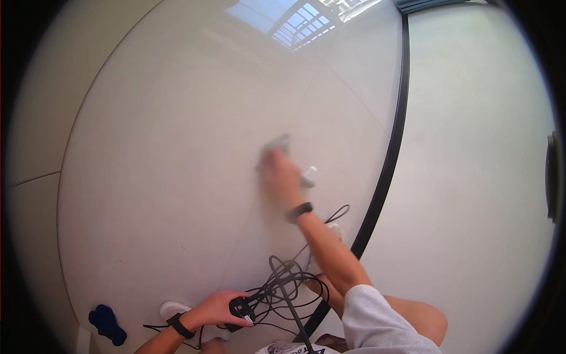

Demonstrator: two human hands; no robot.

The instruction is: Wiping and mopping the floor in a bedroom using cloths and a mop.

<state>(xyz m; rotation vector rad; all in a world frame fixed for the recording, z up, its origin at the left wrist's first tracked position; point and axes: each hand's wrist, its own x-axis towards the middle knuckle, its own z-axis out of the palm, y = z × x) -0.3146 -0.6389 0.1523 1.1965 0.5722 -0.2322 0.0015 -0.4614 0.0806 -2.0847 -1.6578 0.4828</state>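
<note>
My right hand [278, 170] is stretched forward, blurred, with its fingers pressed on a grey cloth [278, 144] against the pale glossy floor [185, 146]. Just right of that hand lies a small grey and white object [308, 178], too blurred to name. Near my body, my left hand [223, 307] grips a black box-shaped device [239, 312] with cables attached. A tangle of black cables [287, 283] spreads to the right of the device, between my legs. Dark bands are on both wrists.
Dark blue socks or cloth [106, 323] lie at the lower left. A black strip [393, 146] runs along the right side of the floor, with a pale surface beyond it. White shoes [174, 309] are on my feet. A dark object [551, 177] stands at the far right.
</note>
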